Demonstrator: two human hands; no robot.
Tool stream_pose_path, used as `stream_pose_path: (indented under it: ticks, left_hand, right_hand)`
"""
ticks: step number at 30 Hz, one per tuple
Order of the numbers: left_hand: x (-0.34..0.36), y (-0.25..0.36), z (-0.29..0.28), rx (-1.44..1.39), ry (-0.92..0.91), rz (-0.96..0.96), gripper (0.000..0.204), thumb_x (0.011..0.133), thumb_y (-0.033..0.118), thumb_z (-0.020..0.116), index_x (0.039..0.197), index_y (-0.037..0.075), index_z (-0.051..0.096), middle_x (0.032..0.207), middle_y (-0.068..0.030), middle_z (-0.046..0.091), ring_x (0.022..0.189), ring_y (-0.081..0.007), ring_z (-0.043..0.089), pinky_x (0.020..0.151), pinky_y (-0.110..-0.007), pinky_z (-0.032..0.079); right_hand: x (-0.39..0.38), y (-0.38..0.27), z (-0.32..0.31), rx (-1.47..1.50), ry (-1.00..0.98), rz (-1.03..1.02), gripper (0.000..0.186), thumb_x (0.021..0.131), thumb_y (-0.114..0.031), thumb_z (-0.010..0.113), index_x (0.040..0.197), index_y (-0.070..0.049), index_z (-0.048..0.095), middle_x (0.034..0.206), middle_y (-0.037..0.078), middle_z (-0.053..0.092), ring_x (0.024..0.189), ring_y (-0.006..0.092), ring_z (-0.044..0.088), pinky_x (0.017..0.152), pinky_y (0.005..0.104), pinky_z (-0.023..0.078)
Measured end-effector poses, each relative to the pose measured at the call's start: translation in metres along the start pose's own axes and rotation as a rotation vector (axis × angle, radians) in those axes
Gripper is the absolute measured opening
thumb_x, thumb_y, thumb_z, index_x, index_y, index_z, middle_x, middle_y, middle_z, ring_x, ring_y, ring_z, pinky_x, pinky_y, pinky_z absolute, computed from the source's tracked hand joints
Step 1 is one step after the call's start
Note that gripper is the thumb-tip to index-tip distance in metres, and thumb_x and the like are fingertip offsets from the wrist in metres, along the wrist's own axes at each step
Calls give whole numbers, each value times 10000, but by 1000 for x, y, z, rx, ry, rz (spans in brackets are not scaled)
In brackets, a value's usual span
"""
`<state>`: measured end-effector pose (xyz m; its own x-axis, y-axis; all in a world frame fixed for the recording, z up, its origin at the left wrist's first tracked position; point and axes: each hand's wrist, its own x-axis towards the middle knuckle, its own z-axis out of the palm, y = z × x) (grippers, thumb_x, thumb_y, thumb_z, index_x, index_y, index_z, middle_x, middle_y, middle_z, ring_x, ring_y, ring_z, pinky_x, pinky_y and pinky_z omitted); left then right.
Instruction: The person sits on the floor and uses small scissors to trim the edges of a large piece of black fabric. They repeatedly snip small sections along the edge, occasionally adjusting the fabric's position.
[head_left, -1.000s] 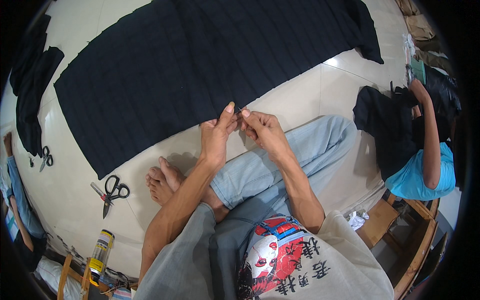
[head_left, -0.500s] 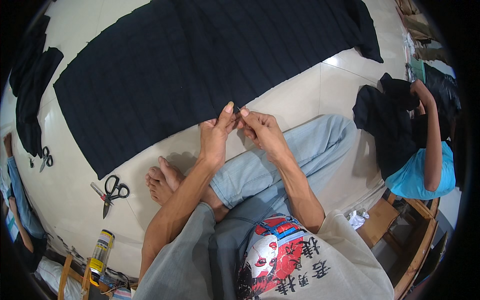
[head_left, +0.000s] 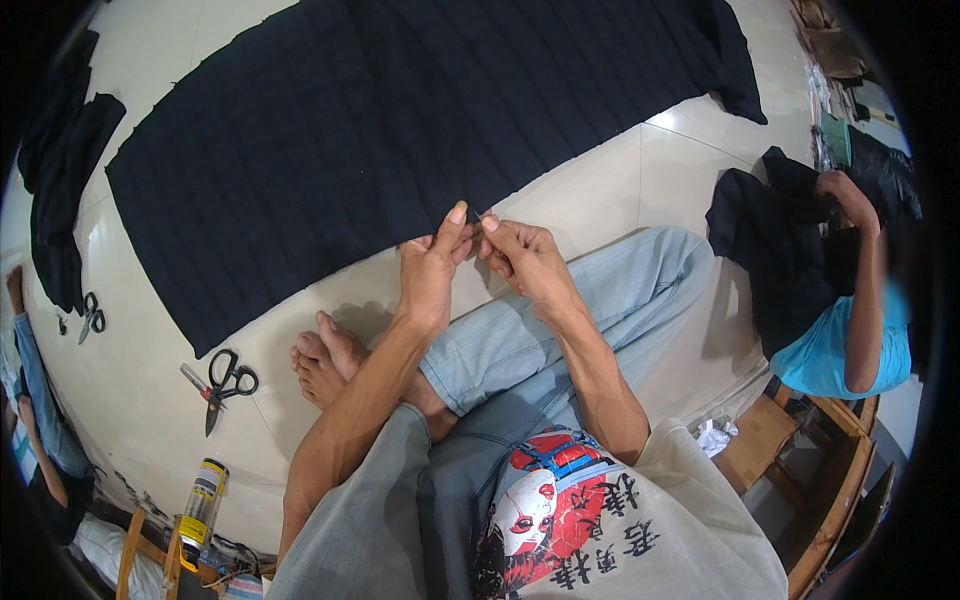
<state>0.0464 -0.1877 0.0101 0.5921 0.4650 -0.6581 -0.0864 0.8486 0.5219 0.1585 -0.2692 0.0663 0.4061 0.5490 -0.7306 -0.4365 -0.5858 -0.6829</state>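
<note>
A large piece of black fabric (head_left: 330, 150) with parallel creases lies on the floor in front of me. At its near edge, my left hand (head_left: 432, 255) grips the hem, thumb on top and fingers beneath. Just to the right, my right hand (head_left: 525, 255) pinches a thin, small item that looks like a needle (head_left: 479, 216), with its tip at the fabric's edge; whether thread is on it is too small to tell.
Black-handled scissors (head_left: 228, 385) and a red-and-clear tool lie left of my feet, beside a spray can (head_left: 203, 500). More scissors (head_left: 92, 318) and black cloth (head_left: 65, 200) are farther left. A co-worker in blue (head_left: 835, 350) handles dark cloth at right; another person (head_left: 40, 400) is at left.
My hands stay at the hem with only slight shifts. The co-worker's hand at right has moved a little, lifting dark cloth.
</note>
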Motion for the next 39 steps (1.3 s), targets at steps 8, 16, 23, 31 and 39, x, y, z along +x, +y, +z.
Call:
stream_pose_path:
  ticks: [8, 16, 23, 31, 39]
  left_hand:
    - [-6, 8, 12, -7, -14, 63, 339, 994, 302, 637, 1032, -35, 652, 991, -189, 711, 987, -241, 704, 988, -378, 528]
    - [-48, 87, 15, 991, -69, 152, 329, 997, 342, 608, 1028, 24, 685, 1013, -107, 728, 930, -246, 690, 907, -390, 518]
    - [61, 164, -72, 2002, 520, 1009, 606, 1010, 490, 500, 1519, 172, 412, 1623, -115, 287, 1508, -332, 227, 1180, -632, 167]
    - [39, 186, -173, 2064, 735, 878, 648, 1021, 577, 376, 1591, 295, 248, 1667, 2, 198, 1537, -266, 162, 1165, -706, 89]
    - [-1, 232, -257, 2142, 683, 802, 617, 1053, 497, 358, 1593, 219, 252, 1663, -63, 199, 1539, -285, 140, 1213, -613, 70]
  right_hand:
    - [-11, 5, -8, -24, 7, 55, 477, 982, -509, 588, 812, -69, 663, 599, -62, 454, 496, 24, 334, 453, 210, 230]
    - [15, -15, -76, -156, 632, -300, 408, 974, -456, 635, 910, -54, 664, 649, -61, 450, 516, 15, 350, 439, 197, 251]
    - [101, -93, -168, -700, 901, -671, 506, 934, -468, 663, 1009, 32, 640, 907, 176, 703, 857, 296, 670, 785, 416, 495]
    - [170, -92, -139, -1037, 916, -720, 468, 941, -450, 636, 1123, -22, 592, 1004, 198, 702, 904, 409, 681, 789, 491, 514]
    - [154, -93, -44, -958, 799, -816, 397, 958, -406, 631, 1006, -11, 621, 908, 153, 693, 811, 313, 686, 721, 428, 511]
